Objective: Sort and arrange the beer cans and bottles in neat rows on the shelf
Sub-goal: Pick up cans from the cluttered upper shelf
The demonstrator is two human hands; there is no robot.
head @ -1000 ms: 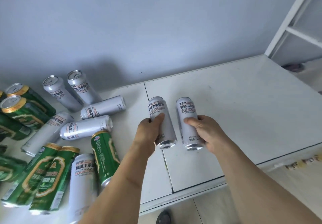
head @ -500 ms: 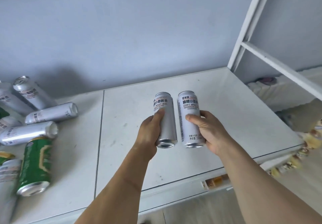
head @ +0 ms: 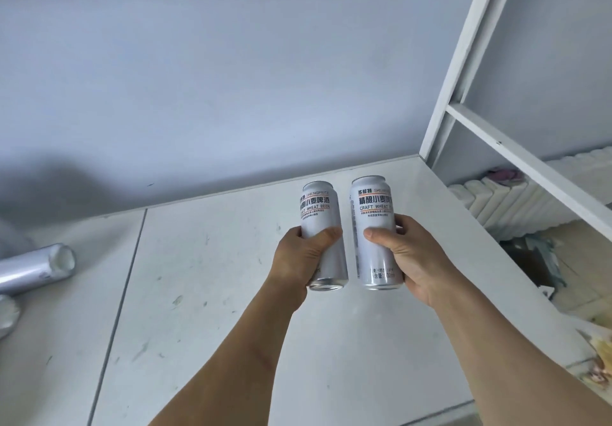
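The left hand (head: 303, 253) is gripping a silver beer can (head: 323, 227) with its fingers curled round the lower half, thumb lying across the front. The right hand (head: 405, 253) is wrapping its fingers and thumb round a second silver can (head: 374, 223), just beside the first and not touching it. Both cans are standing upright in the air above the white worktop (head: 215, 276), labels reading "CRAFT WHEAT BEER" facing the camera. Well to the left of the left hand, another silver can (head: 36, 270) is lying on its side on the worktop, and below it something that may be one more can (head: 6, 316) is showing at the frame edge, too cropped to be sure. To the right of the right hand and above it, a white shelf frame (head: 463, 71) is rising from the worktop's far corner.
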